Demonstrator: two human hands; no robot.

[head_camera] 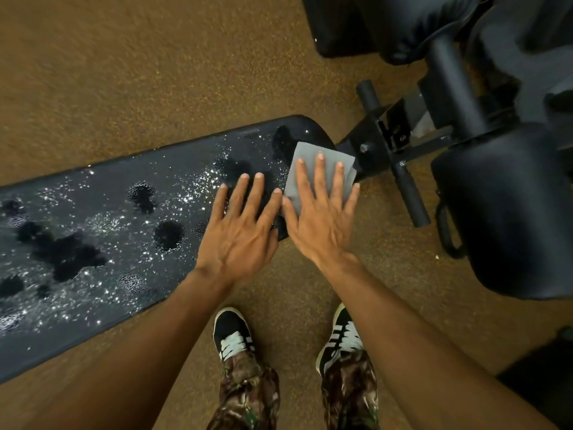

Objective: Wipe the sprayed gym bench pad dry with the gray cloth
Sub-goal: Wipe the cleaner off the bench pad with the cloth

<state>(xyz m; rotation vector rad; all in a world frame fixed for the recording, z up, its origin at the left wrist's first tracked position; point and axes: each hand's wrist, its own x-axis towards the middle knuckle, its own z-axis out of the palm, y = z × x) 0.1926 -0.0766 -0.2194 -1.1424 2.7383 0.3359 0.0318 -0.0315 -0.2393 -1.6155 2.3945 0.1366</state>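
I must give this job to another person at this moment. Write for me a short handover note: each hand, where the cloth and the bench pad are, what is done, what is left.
Left hand: flat on the wet bench pad beside the cloth, holds nothing.
Right hand: straight fingers press the gray cloth flat on the pad.
Cloth: at the pad's right end, next to the black frame.
Done: cloth is in place; no dry strip shows.
Left: spray droplets and dark puddles cover nearly the whole pad, so wipe its full length, likely from this end leftward.
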